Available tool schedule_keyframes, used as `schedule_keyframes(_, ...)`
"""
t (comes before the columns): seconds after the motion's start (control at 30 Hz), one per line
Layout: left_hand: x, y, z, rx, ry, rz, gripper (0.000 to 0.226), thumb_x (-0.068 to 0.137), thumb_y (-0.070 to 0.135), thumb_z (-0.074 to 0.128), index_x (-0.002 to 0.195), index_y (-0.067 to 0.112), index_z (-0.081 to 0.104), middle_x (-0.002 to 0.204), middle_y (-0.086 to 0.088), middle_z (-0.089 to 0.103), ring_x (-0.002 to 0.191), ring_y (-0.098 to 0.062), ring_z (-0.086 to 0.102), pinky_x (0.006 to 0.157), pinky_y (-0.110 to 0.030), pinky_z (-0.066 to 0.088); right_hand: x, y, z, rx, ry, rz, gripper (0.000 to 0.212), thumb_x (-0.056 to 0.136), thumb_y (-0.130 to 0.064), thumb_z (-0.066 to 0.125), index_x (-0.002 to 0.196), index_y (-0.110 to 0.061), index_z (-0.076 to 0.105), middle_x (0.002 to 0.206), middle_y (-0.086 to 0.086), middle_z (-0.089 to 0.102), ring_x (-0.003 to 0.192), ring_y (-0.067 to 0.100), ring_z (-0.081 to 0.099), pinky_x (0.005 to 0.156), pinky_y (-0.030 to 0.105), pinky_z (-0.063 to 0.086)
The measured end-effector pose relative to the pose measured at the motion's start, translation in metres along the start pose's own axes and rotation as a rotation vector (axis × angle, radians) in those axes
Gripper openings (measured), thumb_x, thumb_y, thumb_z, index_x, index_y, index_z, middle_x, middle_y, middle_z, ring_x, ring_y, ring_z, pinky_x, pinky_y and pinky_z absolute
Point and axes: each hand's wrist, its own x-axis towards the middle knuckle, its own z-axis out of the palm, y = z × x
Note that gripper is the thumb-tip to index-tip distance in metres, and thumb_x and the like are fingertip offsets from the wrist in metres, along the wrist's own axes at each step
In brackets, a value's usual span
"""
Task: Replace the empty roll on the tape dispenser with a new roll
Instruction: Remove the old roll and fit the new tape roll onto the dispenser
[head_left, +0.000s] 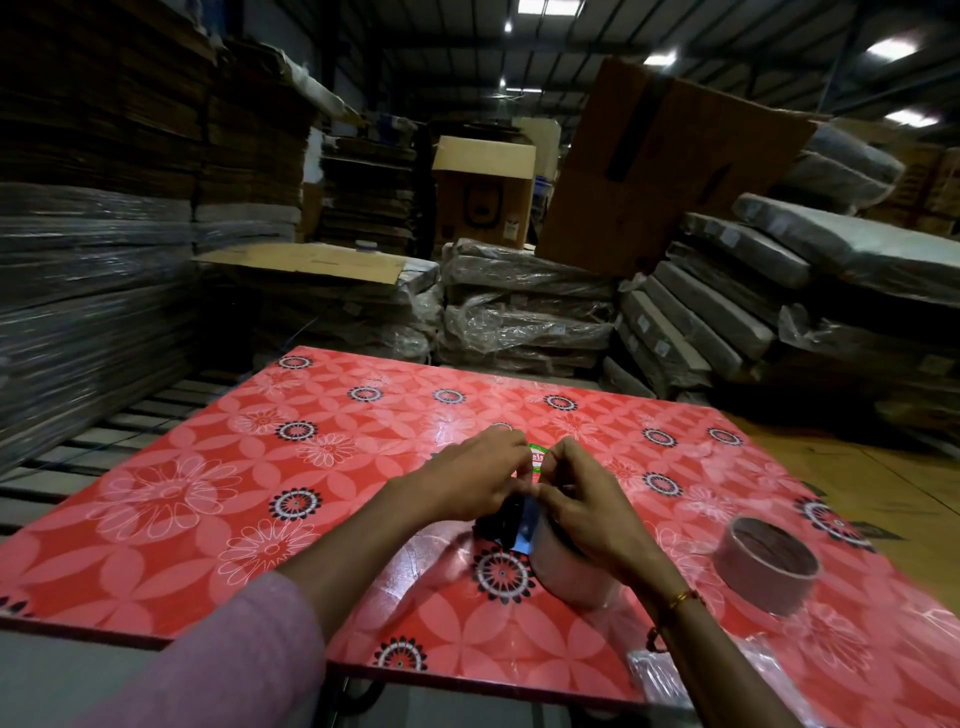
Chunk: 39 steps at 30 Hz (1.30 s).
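Observation:
Both my hands meet over the middle of the red flowered table (218, 467). My left hand (478, 480) grips the dark, blue-sided tape dispenser (511, 525), mostly hidden under my fingers. My right hand (576, 499) curls over the new roll of clear tape (566, 566), which sits against the dispenser, and its fingertips pinch something small by my left fingertips. A red and green label (535, 460) shows between the hands. The empty brown cardboard roll (766, 564) lies flat on the table to the right, apart from both hands.
Crumpled clear plastic wrap (670, 670) lies at the table's near right corner. Stacks of wrapped flat cardboard (519, 312) and boxes (483, 192) surround the table at the back and sides. A slatted pallet (104, 441) lies to the left.

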Motion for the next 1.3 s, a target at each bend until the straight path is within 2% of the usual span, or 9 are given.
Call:
schedule_keyframes(0.1,-0.005,0.016,-0.011,0.306,-0.049,0.018,0.018,0.092,0.019,0.053,0.11,0.014,0.053,0.122,-0.002,0.047,0.117,-0.023,0.04,0.068,-0.038,0.042,0.0,-0.001,-0.001,-0.054,-0.036,-0.015,0.016,0.085,-0.016,0.068,0.082,-0.019,0.053,0.077,0.004,0.065,0.075,0.025,0.06,0.073,0.046,0.05)
schedule_keyframes(0.27,-0.013,0.042,-0.022,0.56,-0.116,-0.042,0.031,0.094,0.017,0.05,0.124,0.009,0.049,0.132,-0.005,0.042,0.127,-0.029,0.035,0.066,-0.039,0.035,0.002,-0.006,-0.002,-0.232,-0.089,-0.06,0.026,0.082,-0.016,0.063,0.063,-0.027,0.049,0.064,-0.007,0.055,0.061,0.002,0.05,0.063,0.025,0.041)
schedule_keyframes(0.37,-0.021,0.048,-0.019,0.582,-0.068,-0.096,0.028,0.095,0.016,0.045,0.121,0.008,0.05,0.129,-0.007,0.042,0.126,-0.032,0.036,0.065,-0.039,0.034,0.002,-0.005,-0.002,-0.316,-0.107,-0.11,0.032,0.085,-0.015,0.065,0.063,-0.03,0.048,0.066,-0.011,0.048,0.062,0.005,0.046,0.06,0.021,0.035)
schedule_keyframes(0.47,-0.035,0.052,-0.002,0.547,0.029,-0.168,0.03,0.088,0.011,0.033,0.107,0.012,0.056,0.116,-0.007,0.051,0.11,-0.032,0.051,0.057,-0.037,0.038,0.001,-0.008,0.0,-0.319,-0.128,-0.148,0.013,0.082,-0.025,0.06,0.071,-0.024,0.052,0.073,-0.008,0.046,0.069,0.015,0.046,0.067,0.036,0.038)
schedule_keyframes(0.57,-0.048,0.055,0.012,0.466,0.154,-0.251,0.026,0.072,0.01,0.038,0.086,0.017,0.059,0.095,-0.004,0.058,0.085,-0.027,0.063,0.04,-0.031,0.044,0.001,-0.009,0.001,-0.321,-0.143,-0.168,0.01,0.085,-0.022,0.065,0.077,-0.021,0.06,0.076,-0.009,0.049,0.072,0.014,0.048,0.067,0.031,0.037)
schedule_keyframes(0.7,-0.05,0.058,0.017,0.309,0.207,-0.377,0.026,0.088,0.008,0.037,0.11,0.018,0.047,0.12,-0.001,0.044,0.116,-0.024,0.045,0.066,-0.038,0.051,0.0,-0.01,0.001,-0.321,-0.141,-0.171,0.011,0.086,-0.017,0.067,0.076,-0.02,0.063,0.078,-0.007,0.051,0.072,0.012,0.048,0.067,0.028,0.035)
schedule_keyframes(0.77,-0.052,0.052,0.014,0.234,0.215,-0.354,0.015,0.096,0.018,0.043,0.11,0.022,0.042,0.121,0.002,0.039,0.118,-0.022,0.041,0.074,-0.04,0.05,-0.001,-0.01,0.0,-0.302,-0.15,-0.16,0.006,0.085,-0.014,0.065,0.079,-0.014,0.066,0.079,-0.004,0.052,0.072,0.013,0.048,0.068,0.029,0.037)
schedule_keyframes(0.97,-0.054,0.032,0.012,0.147,0.165,-0.253,0.011,0.096,0.026,0.044,0.106,0.027,0.043,0.113,0.004,0.041,0.109,-0.022,0.045,0.074,-0.044,0.051,-0.003,-0.011,0.001,-0.288,-0.175,-0.149,0.012,0.081,-0.018,0.058,0.08,-0.011,0.067,0.087,0.009,0.058,0.076,0.022,0.055,0.068,0.034,0.039)
schedule_keyframes(1.3,-0.058,0.012,0.027,-0.042,0.309,-0.202,0.021,0.09,0.027,0.058,0.109,0.035,0.057,0.108,0.011,0.05,0.102,-0.016,0.05,0.076,-0.038,0.05,-0.004,-0.01,0.002,-0.276,-0.146,-0.172,0.021,0.077,-0.007,0.057,0.088,-0.014,0.074,0.086,0.004,0.062,0.079,0.019,0.059,0.073,0.034,0.045)
